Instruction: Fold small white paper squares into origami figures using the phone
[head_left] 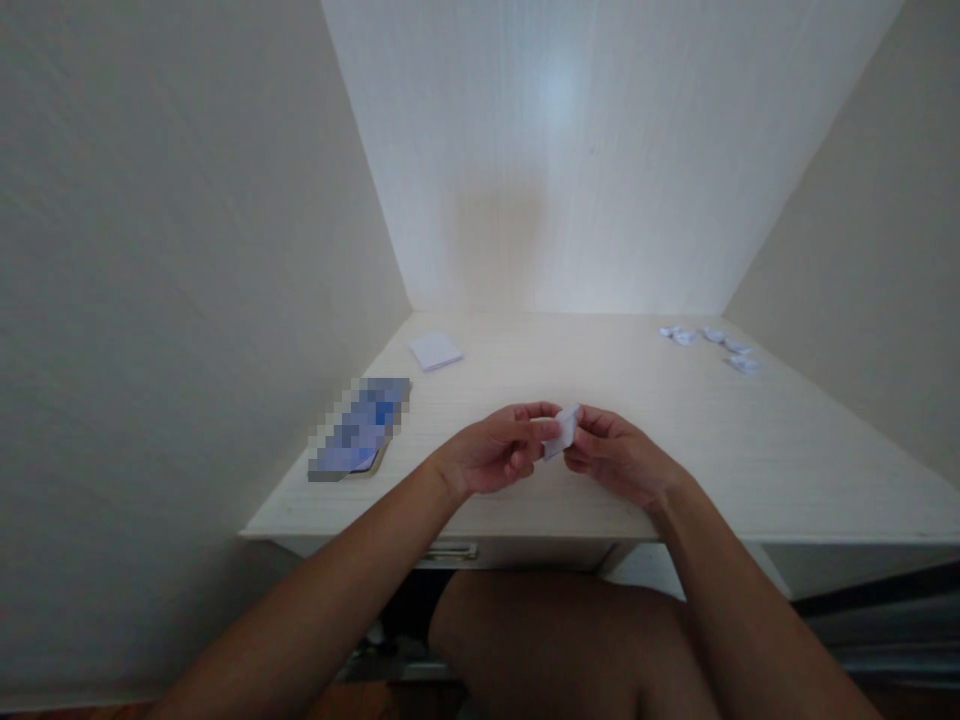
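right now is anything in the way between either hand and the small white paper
Nothing visible: the left hand and right hand both hold the small white paper; the phone-like device lies apart, to their left.

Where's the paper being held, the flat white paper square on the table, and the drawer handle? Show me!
Held paper (565, 432): head view, middle of its visible face.
White paper square (436, 352): head view, middle of its top.
Drawer handle (452, 553): head view, middle of its front.
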